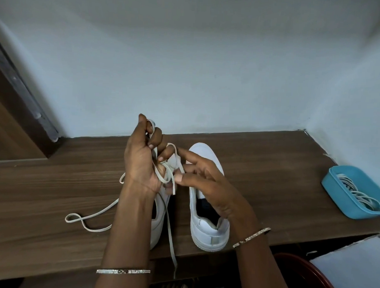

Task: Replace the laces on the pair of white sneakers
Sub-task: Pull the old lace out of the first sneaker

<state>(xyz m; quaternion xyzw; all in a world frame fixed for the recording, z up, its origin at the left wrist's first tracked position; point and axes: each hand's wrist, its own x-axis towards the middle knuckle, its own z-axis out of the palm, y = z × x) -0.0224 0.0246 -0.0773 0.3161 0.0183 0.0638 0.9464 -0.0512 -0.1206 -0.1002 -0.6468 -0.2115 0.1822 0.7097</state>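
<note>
Because the left hand (144, 157) has its fingers (157, 140) curled round several loops of the flat white lace (92, 213) while the right hand (205, 185) pinches a strand between thumb and forefinger just beside them, a careless pull could cinch those loops into a knot. Left of the fingers, the limp woven tail coils on the wood-grain worktop (270, 168) and may snag. Under both hands stand the smooth, leather-like, thick-soled left sneaker (161, 202) and right sneaker (207, 232). Well right of the fingers, a blue plastic tray (334, 177) holds more laces (359, 193).
</note>
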